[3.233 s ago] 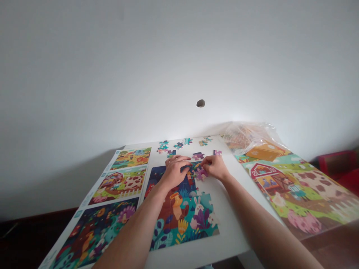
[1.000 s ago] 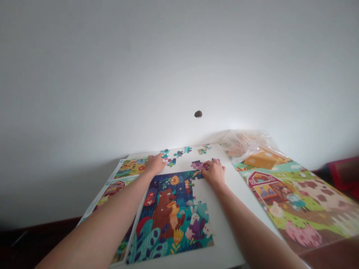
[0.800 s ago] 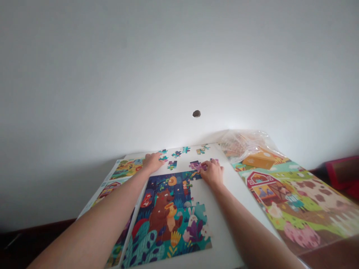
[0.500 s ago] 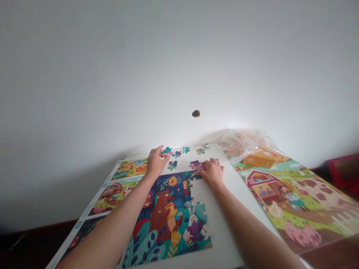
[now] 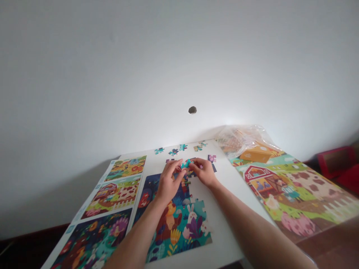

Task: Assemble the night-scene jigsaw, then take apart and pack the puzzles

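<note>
A teal jigsaw piece (image 5: 185, 164) is between my two hands, above the far edge of the partly assembled puzzle. My left hand (image 5: 169, 182) grips its left side with thumb and fingers. On the other side, my right hand (image 5: 204, 172) pinches the piece too. Below them lies the puzzle (image 5: 179, 243) with a bear, a white rabbit and plants, its right side showing a gap. Purple and dark pieces lie partly hidden behind my hands, and one purple piece (image 5: 212, 158) rests to their right.
Several loose pieces (image 5: 174, 152) lie along the table's far edge by the wall. A printed picture sheet (image 5: 112, 194) is at left. At right, a finished farm puzzle (image 5: 297, 198) lies beside a clear plastic bag (image 5: 244, 140) and an orange box (image 5: 255, 154).
My left hand has moved right and nearer from the far loose pieces, bringing the teal piece. My right hand has left the purple pieces and shifted left to meet it.
</note>
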Motion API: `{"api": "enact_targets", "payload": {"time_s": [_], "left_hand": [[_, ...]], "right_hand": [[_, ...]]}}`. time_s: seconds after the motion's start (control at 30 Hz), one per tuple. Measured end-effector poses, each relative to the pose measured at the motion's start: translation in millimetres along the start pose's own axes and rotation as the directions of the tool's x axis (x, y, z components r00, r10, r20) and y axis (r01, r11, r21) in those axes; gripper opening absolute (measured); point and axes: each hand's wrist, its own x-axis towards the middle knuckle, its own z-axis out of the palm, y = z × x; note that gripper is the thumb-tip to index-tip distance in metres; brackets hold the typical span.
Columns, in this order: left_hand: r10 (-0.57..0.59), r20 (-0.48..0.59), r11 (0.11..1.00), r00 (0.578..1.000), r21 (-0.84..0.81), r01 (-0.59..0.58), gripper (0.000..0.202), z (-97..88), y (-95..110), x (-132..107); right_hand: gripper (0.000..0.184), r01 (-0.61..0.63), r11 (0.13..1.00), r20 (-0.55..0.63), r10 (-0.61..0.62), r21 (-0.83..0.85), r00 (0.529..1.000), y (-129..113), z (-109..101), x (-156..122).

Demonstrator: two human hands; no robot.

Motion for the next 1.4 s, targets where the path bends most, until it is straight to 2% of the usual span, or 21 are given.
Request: {"api": "enact_targets", "payload": {"time_s": [0.17, 0.33, 0.53, 0.63, 0.73, 0.83, 0.93, 1.2, 1.4], "left_hand": [[-0.162, 0.015, 0.971, 0.987, -0.174, 0.162, 0.036, -1.5, -10.2, -1.8], [-0.162, 0.110, 0.946, 0.981, -0.264, 0.186, 0.044, -0.3, -10.1, -2.6], [-0.254, 0.019, 0.908, 0.967, -0.340, 0.246, 0.047, -3.5, -5.3, 2.4], [-0.242, 0.103, 0.900, 0.965, -0.348, 0.263, 0.053, -6.2, -2.5, 3.3], [-0.217, 0.162, 0.901, 0.963, -0.346, 0.261, 0.047, -6.9, -1.8, 2.4], [-0.213, 0.134, 0.914, 0.968, -0.322, 0.245, 0.035, -6.3, -4.0, 1.6], [-0.192, 0.129, 0.930, 0.973, -0.293, 0.222, 0.029, -5.8, -6.8, 1.0], [-0.151, 0.136, 0.942, 0.979, -0.280, 0.184, 0.021, -3.2, -13.8, 0.2], [-0.154, 0.122, 0.961, 0.980, -0.211, 0.178, 0.017, -3.5, -14.4, 0.6]], "right_hand": [[0.032, -0.019, 0.997, 0.043, 0.015, 0.078, 0.999, 2.4, -2.2, 1.7], [0.042, -0.065, 0.976, 0.051, 0.056, 0.206, 0.997, 1.7, -0.2, 2.5], [0.044, -0.147, 0.942, 0.167, 0.099, 0.302, 0.981, -5.2, 2.8, -0.3], [0.045, -0.140, 0.944, 0.128, 0.105, 0.298, 0.986, -1.3, 3.3, 0.7], [0.037, -0.092, 0.962, 0.050, 0.082, 0.258, 0.995, 5.9, 1.5, 3.7], [0.030, -0.043, 0.990, -0.002, 0.044, 0.136, 0.999, 8.8, -2.3, 5.7], [0.028, 0.005, 0.999, -0.003, -0.005, 0.052, 1.000, 7.0, -5.3, 5.6], [0.026, 0.031, 0.998, 0.007, -0.032, 0.059, 0.999, 7.3, -6.7, 4.0], [0.024, -0.007, 0.998, 0.026, 0.005, 0.060, 1.000, 6.6, -9.4, 1.8]]}}
